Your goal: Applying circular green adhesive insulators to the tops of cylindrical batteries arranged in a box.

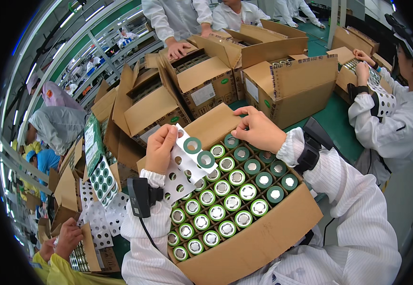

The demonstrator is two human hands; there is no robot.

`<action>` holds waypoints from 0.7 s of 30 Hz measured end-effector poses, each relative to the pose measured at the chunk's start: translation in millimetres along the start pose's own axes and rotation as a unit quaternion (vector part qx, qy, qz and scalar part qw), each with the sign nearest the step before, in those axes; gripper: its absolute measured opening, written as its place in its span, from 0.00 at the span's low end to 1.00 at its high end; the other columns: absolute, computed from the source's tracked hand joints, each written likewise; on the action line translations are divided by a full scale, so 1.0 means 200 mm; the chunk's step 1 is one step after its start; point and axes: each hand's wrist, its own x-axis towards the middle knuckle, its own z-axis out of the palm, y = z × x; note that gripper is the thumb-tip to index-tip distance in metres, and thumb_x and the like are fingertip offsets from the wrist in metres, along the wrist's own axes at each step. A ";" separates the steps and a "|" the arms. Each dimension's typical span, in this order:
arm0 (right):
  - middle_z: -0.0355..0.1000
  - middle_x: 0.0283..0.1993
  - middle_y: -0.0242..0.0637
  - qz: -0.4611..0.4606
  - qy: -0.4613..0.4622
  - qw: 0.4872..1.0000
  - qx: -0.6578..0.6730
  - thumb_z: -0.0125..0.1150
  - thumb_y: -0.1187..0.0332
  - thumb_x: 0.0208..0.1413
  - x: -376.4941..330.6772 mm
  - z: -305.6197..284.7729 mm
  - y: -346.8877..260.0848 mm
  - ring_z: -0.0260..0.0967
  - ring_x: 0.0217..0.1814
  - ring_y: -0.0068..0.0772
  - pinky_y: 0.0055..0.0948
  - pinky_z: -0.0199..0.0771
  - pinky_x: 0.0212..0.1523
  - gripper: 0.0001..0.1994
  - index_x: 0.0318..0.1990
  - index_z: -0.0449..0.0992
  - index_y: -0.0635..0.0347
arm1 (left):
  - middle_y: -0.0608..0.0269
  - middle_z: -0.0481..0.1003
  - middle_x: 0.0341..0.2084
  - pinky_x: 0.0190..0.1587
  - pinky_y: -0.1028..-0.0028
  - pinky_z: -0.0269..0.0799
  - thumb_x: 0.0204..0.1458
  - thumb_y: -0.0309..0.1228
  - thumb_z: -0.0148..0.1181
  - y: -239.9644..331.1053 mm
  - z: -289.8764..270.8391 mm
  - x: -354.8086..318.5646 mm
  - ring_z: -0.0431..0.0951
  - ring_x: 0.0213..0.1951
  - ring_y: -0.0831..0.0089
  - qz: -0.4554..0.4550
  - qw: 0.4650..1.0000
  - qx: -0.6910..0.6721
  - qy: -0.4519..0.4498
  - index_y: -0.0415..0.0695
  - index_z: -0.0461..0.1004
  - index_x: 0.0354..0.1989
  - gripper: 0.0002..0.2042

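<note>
My left hand (pixel 161 147) pinches a white backing sheet (pixel 173 173) that is punched with round holes. Two dark green ring stickers (pixel 192 145) remain on its strip, hanging over the left part of an open carton (pixel 258 228). Upright cylindrical battery cells (pixel 221 188) with bright green wraps stand in the carton's cardboard divider grid. Toward the right and far side, several cells carry dark green rings (pixel 264 179) on their tops; the others show bare metal. My right hand (pixel 261 128) is over the far corner, thumb beside a ringed cell (pixel 231 141), its thumb and forefinger apart with nothing visible between them.
Open cartons (pixel 206 78) crowd the green table beyond mine. Punched white sheets (pixel 102 213) and a green-ring sticker sheet (pixel 103 183) lie at left. Co-workers' hands work at cartons at lower left (pixel 69 237), far side (pixel 177 49) and right (pixel 362 71). Black devices (pixel 311 152) with cables are strapped to my wrists.
</note>
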 end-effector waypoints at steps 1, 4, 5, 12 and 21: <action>0.59 0.57 0.42 -0.002 0.003 1.000 0.001 0.61 0.63 0.48 0.00 0.00 0.00 0.58 0.55 0.43 0.35 0.58 0.55 0.12 0.24 0.74 0.65 | 0.76 0.67 0.22 0.30 0.86 0.56 0.59 0.38 0.49 0.00 0.00 0.00 0.60 0.26 0.88 -0.002 1.000 -0.005 0.000 0.40 0.70 0.27 0.14; 0.59 0.57 0.47 0.003 0.002 0.999 0.048 0.60 0.65 0.47 0.00 0.00 0.00 0.52 0.57 0.49 0.40 0.55 0.57 0.12 0.19 0.74 0.64 | 0.77 0.67 0.22 0.30 0.86 0.55 0.59 0.38 0.49 0.00 0.00 0.00 0.60 0.26 0.89 -0.008 1.000 -0.001 0.000 0.40 0.70 0.27 0.14; 0.59 0.57 0.47 0.003 0.003 0.999 0.048 0.60 0.65 0.47 0.00 0.00 0.00 0.52 0.57 0.49 0.40 0.55 0.57 0.12 0.19 0.74 0.64 | 0.77 0.67 0.22 0.30 0.86 0.55 0.59 0.38 0.49 0.00 0.00 0.00 0.60 0.26 0.89 -0.008 1.000 -0.001 -0.001 0.40 0.70 0.27 0.14; 0.59 0.57 0.43 -0.006 0.005 1.000 0.003 0.61 0.63 0.48 0.00 0.00 0.01 0.58 0.54 0.44 0.36 0.59 0.54 0.12 0.23 0.74 0.65 | 0.77 0.67 0.22 0.30 0.86 0.56 0.59 0.38 0.49 0.00 0.00 0.00 0.60 0.26 0.89 -0.006 1.000 0.000 0.000 0.41 0.70 0.27 0.14; 0.60 0.56 0.43 -0.012 0.008 1.000 0.000 0.61 0.63 0.47 0.00 0.00 0.01 0.58 0.54 0.45 0.36 0.58 0.55 0.12 0.23 0.74 0.65 | 0.76 0.67 0.22 0.30 0.86 0.56 0.59 0.38 0.49 0.00 0.00 0.00 0.61 0.26 0.89 -0.004 1.000 -0.011 -0.005 0.40 0.70 0.27 0.14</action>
